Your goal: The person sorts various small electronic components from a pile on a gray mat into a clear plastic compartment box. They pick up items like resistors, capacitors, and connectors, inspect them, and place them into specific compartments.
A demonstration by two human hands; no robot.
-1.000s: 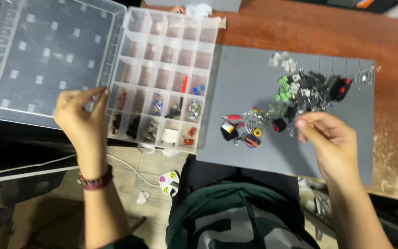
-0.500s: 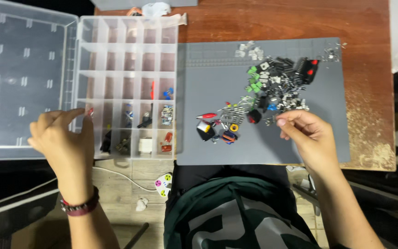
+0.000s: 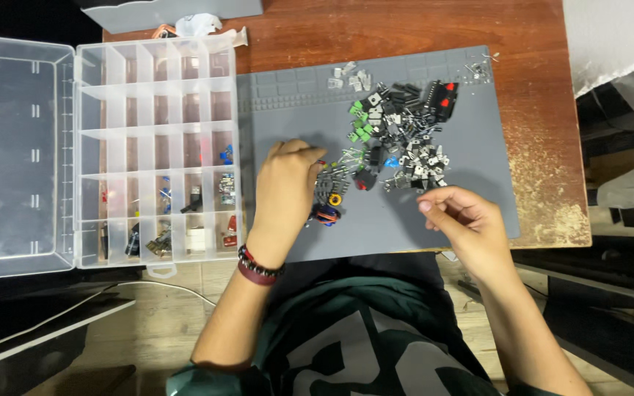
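Note:
My left hand (image 3: 285, 187) rests on the grey work mat (image 3: 295, 103). Its bent fingertips touch a small cluster of electronic parts (image 3: 329, 192), among them a yellow ring and a red and blue piece. The fingers hide whether anything is gripped. My right hand (image 3: 462, 220) hovers over the mat's front right part, thumb and fingertips pinched together just below the big pile of black, green and silver components (image 3: 403, 132). Nothing shows between those fingertips.
A clear compartment box (image 3: 157, 95) lies open left of the mat, with parts in its lower cells and its lid (image 3: 16, 147) folded out to the left. The wooden table (image 3: 544, 147) ends at the right. A white cable (image 3: 148, 286) runs below the box.
My left hand has moved right, from over the compartment box onto the mat beside the small parts. My right hand has stayed near the pile, pinched as before.

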